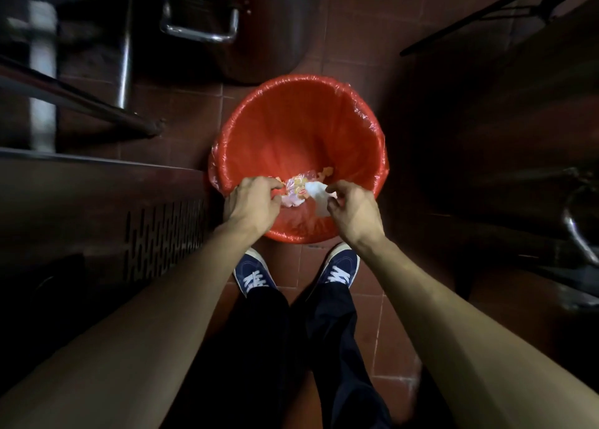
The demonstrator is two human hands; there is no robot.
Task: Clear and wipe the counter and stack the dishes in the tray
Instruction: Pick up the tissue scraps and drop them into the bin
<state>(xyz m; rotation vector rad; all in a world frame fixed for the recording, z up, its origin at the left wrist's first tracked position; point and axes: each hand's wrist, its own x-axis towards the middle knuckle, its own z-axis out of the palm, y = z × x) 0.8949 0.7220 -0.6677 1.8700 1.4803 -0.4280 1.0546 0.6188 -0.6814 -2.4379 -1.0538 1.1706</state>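
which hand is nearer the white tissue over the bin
Right. The right hand pinches the white tissue directly; the left hand is apart from it, holding the printed wrapper beside it over the red bin.

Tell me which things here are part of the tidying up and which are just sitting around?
Part of the job:
- left hand, pinching a colourful wrapper
- right hand, pinching a white tissue
- red bin, below both hands

Just sitting around:
- big metal pot
- metal table leg
- blue shoes
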